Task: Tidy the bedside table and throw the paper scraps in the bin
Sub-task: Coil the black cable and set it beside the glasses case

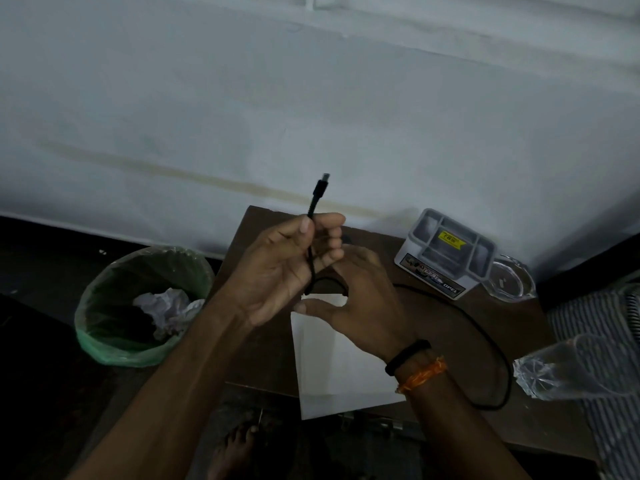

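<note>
Cable (314,216) stands up out of my left hand (284,271), thumb and curled fingers pinching it just below the plug, above the table (446,327). My right hand (360,299) is under it, fingers curled at the cable's loop; I can't tell whether they grip it. The rest of the cable trails toward the table's right edge. White paper (339,372) lies at the front edge, an organizer (446,252) at the back right corner. Crumpled scraps (166,310) sit in the bin (104,344), left of the table.
</note>
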`<state>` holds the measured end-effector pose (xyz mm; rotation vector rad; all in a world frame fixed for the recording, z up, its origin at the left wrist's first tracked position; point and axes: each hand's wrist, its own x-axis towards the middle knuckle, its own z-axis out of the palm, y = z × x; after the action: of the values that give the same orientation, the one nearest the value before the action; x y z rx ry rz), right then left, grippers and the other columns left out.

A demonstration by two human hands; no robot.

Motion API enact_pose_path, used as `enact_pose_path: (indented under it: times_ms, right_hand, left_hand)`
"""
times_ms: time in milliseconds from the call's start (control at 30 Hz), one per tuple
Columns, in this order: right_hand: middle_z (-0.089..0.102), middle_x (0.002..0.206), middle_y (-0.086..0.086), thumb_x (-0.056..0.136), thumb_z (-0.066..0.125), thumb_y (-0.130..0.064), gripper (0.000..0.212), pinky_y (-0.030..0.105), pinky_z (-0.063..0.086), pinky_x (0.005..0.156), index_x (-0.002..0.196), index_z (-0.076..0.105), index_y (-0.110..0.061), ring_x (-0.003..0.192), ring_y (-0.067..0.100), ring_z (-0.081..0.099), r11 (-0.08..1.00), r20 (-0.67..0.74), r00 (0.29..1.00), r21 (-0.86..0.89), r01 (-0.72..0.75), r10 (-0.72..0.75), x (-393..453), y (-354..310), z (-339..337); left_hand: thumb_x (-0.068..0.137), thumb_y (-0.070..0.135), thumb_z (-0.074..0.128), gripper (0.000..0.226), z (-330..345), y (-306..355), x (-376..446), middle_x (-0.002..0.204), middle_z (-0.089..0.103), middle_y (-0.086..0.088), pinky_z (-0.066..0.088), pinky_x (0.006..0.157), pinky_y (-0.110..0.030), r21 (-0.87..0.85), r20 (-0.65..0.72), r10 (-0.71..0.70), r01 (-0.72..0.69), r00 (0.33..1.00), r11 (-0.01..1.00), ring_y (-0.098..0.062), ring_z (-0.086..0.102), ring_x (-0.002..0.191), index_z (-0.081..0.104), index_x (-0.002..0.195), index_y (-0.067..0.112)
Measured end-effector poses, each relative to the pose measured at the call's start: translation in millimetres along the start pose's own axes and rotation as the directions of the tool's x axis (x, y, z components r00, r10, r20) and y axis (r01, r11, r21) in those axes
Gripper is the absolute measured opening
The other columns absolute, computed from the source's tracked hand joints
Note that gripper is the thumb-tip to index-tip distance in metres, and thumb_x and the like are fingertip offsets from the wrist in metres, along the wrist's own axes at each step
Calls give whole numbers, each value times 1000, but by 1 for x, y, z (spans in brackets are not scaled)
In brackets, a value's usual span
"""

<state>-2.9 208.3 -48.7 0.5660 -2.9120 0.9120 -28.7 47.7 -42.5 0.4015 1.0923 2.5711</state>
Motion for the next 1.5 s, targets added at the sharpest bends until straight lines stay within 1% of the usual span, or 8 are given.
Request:
enact_pose_path:
  times_ms: [267, 467, 567, 700, 833, 933, 1133, 1500]
  right_hand:
    - [64, 120, -1, 93, 62, -24, 13, 38, 35, 110, 93, 71, -15, 136, 14, 34, 997, 62, 997, 62, -45, 42, -1, -6, 3]
    - [67, 107, -3, 100, 48, -21, 20, 42, 44, 100, 101, 68, -18, 129, 13, 42, 998, -65, 997, -47, 42, -45, 3, 3, -27]
    - [65, 97, 0, 100, 46, -19, 22, 44, 52, 86, 99, 67, -15, 111, 19, 54, 992, -163, 981, -90, 90, -104, 3, 7, -36]
    - [56, 89, -8, 100, 43, -22, 26, 32, 51, 77, 109, 66, -18, 98, 14, 54, 994, -215, 972, -50, 92, -101, 4, 15, -44]
    - [49, 77, -20, 101, 39, -25, 25, 34, 48, 72, 101, 63, -23, 90, 16, 49, 988, -236, 960, -36, 148, -153, 3, 17, -51]
    - [53, 72, -14, 103, 36, -27, 26, 31, 44, 69, 108, 61, -25, 86, 14, 46, 989, -256, 956, -15, 147, -146, 4, 19, -55]
    - [68, 87, -1, 100, 51, -20, 20, 29, 40, 77, 110, 68, -15, 94, 18, 50, 997, -303, 953, -67, -24, 3, 6, 29, -49]
    - [70, 89, -5, 97, 58, -21, 36, 27, 58, 70, 133, 56, -24, 68, 10, 70, 859, -137, 981, 510, -47, 135, 9, 11, -21]
  left_hand:
    - [100, 12, 44, 28, -4, -3, 10, 115, 69, -21, 56, 88, -32, -200, -216, -7, -37, 976, 979, -28, 68, 109, 60, 119, -3]
    - [86, 6, 70, 55, -15, -2, 7, 110, 69, -16, 60, 79, -32, 237, -561, 156, -23, 813, 971, -26, 72, 95, 41, 133, 11]
    - [72, 36, 84, 97, -19, -5, 4, 132, 49, 4, 52, 95, -32, 691, -580, 407, 160, 705, 705, -10, 57, 117, 23, 147, 35]
    - [82, 63, 64, 49, -23, 1, 1, 128, 55, 16, 49, 101, -36, 958, -192, 481, 57, 855, 282, -3, 50, 123, 57, 123, 36]
    - [91, 49, 62, 26, -14, -4, -2, 104, 70, 10, 55, 85, -40, 935, 3, 66, -26, 998, 352, -6, 66, 100, 67, 108, 30]
    - [98, 28, 55, 21, -5, -9, -1, 83, 68, -13, 55, 74, -48, 800, 18, -97, 44, 995, 598, -30, 66, 79, 66, 97, 10]
    - [103, 24, 41, 34, 9, -4, -2, 56, 46, -3, 33, 49, -24, 182, 152, -308, 279, 939, 943, -7, 31, 41, 62, 99, -2]
    - [95, -9, 28, 48, 8, 7, 5, 144, 51, -16, 47, 105, -32, -353, 29, 111, -94, 993, 931, -24, 52, 132, 37, 142, -6]
